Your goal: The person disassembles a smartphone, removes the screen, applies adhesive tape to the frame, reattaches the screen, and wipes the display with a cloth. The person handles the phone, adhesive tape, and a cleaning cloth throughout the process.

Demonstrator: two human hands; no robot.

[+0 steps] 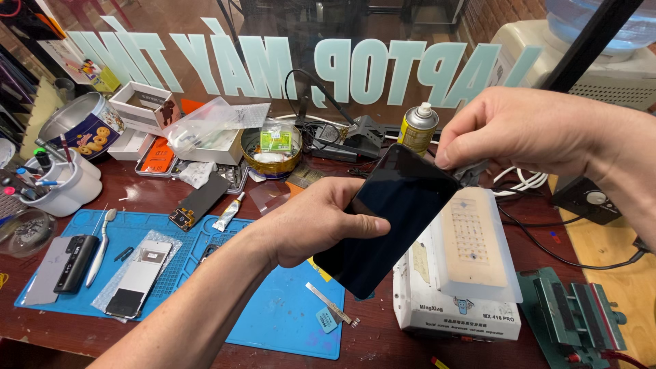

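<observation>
1. Left hand [311, 222] is closed around the lower left edge of a black phone screen panel [389, 215], thumb across the glass face, fingers behind. The panel is held tilted in the air above the blue work mat [273, 321] and the white heating unit [454, 287].
2. Right hand [526, 130] is pinched shut at the panel's upper right corner, thumb and forefinger on a small dark scrap or cloth [471, 172]; what that scrap is, I cannot tell.
3. Handling judgement: panel looks thin, stiff, light, glossy and likely slippery; probably fragile under bending. Best held by the edges, as here, not by the face.
4. Hidden: the back of the panel, the left fingers behind it, and the contact point under the right fingertips.
5. Nearby on the tabletop [383, 342]: a spray can [417, 128], a round tin [272, 152], a glue tube [227, 213], a second dark panel [198, 200], a metal strip [330, 304].
6. Green vise [581, 318] is cut off at lower right.
</observation>
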